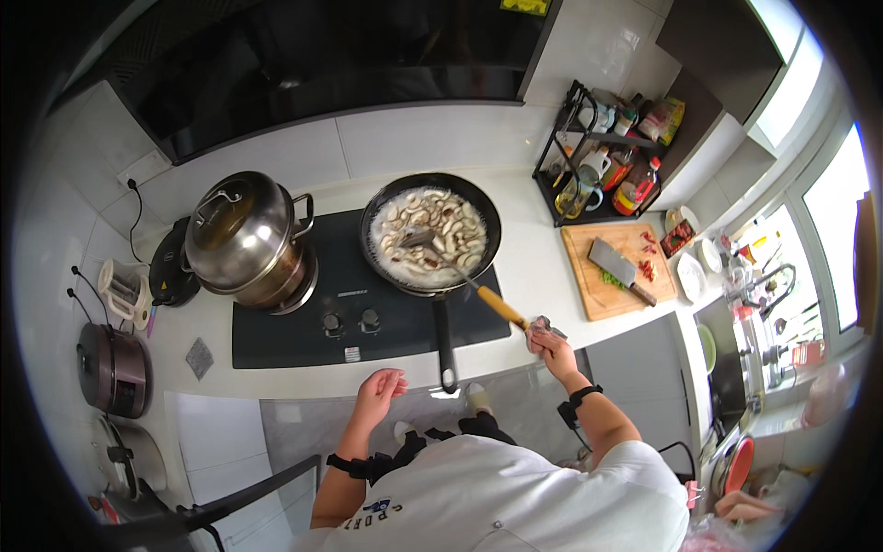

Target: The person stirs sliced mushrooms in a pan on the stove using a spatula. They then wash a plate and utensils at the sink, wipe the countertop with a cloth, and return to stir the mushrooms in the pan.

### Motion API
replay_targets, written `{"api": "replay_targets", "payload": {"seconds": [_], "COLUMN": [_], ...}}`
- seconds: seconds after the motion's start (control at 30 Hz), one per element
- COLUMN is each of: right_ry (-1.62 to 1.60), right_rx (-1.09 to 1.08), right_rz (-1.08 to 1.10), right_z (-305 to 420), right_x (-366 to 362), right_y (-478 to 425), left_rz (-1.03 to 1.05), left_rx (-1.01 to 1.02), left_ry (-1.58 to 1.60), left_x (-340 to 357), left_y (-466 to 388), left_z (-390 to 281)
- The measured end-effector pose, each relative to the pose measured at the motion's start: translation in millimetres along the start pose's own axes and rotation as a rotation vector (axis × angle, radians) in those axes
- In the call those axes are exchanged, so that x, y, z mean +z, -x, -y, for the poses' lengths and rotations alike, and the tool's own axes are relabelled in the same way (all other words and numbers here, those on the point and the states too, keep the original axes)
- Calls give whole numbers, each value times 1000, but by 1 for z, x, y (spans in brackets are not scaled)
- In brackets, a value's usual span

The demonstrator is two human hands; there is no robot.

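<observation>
My right hand (550,347) grips a grey patterned cloth (540,327) around the end of a wooden-handled spatula (500,306). The spatula's metal blade lies among sliced mushrooms (452,221) in bubbling, whitish liquid. They fill a black frying pan (494,228) on the right side of the cooktop. Its black handle (442,338) points toward me, past the counter edge, and neither hand touches it. My left hand (379,395) hovers near the counter's front edge, left of the pan handle, fingers loosely curled with nothing visible in them.
A domed steel steamer pot (238,234) occupies the left of the black cooktop (386,348). To the right, a cleaver (614,263) rests on a wooden cutting board (576,276) beside chopped red pieces. Behind the board stands a black rack (562,217) of bottles. A rice cooker (114,369) sits far left.
</observation>
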State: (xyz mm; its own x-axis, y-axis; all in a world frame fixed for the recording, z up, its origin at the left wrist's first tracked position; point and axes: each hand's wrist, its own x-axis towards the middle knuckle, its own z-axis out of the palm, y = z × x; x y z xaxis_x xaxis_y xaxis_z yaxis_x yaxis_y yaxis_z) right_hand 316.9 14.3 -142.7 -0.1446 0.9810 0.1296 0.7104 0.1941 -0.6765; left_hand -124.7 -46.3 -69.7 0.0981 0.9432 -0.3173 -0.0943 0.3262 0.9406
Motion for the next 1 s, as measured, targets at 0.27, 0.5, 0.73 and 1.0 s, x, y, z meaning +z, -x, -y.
{"api": "replay_targets", "payload": {"seconds": [0.27,0.5,0.73,1.0], "right_ry": [-136,-428,661,448], "right_rx": [108,134,-567,-501], "right_rz": [118,570,66,-78], "right_z": [87,165,159,148], "right_x": [-68,-70,-99,-164], "right_y": [-108,-108,-187,-214], "left_rz": [-43,-288,-416,-314], "left_rx": [-202,-165,-75,-63], "left_ry": [408,158,-3,62], "left_x": [115,134,144,139], "left_y": [-18,-33,-36,-36], "left_z": [-84,-60,-54,-54]}}
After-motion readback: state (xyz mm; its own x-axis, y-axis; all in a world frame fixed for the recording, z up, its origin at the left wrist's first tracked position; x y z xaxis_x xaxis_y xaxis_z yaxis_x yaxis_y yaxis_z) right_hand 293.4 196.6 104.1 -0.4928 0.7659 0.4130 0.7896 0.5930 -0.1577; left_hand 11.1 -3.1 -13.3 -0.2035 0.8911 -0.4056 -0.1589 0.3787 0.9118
